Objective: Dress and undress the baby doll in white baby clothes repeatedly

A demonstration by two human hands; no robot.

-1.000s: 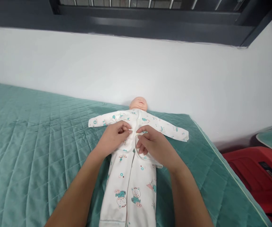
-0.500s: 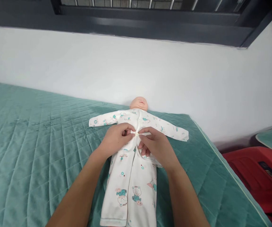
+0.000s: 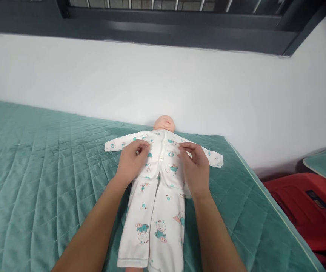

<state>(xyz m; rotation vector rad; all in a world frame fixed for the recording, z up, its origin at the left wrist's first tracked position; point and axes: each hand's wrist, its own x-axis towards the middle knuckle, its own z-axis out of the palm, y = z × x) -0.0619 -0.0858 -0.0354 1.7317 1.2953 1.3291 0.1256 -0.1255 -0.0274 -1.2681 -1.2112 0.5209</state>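
Note:
A baby doll (image 3: 164, 122) lies on its back in a white printed baby shirt (image 3: 160, 145) and matching trousers (image 3: 163, 215). Down the shirt's front, a pale button (image 3: 161, 159) sits fastened where the two edges overlap. My left hand (image 3: 133, 160) is over the shirt's left side, thumb and forefinger pinched together. Over the right side is my right hand (image 3: 195, 166), its thumb and forefinger also drawn together. No lifted fold of cloth shows at either fingertip. The shirt's hem parts below the button, and a bit of the doll's leg shows under one trouser cuff.
A green quilted cover (image 3: 66, 181) spreads beneath the doll, its edge falling away on the right. Past that edge is a red plastic chair or stool (image 3: 299, 204). A white wall (image 3: 123, 75) and dark window frame (image 3: 180, 30) stand behind.
Both hands have let go of the button and moved apart, one to each side of the shirt front. The shirt now lies flatter, and the view has shifted slightly.

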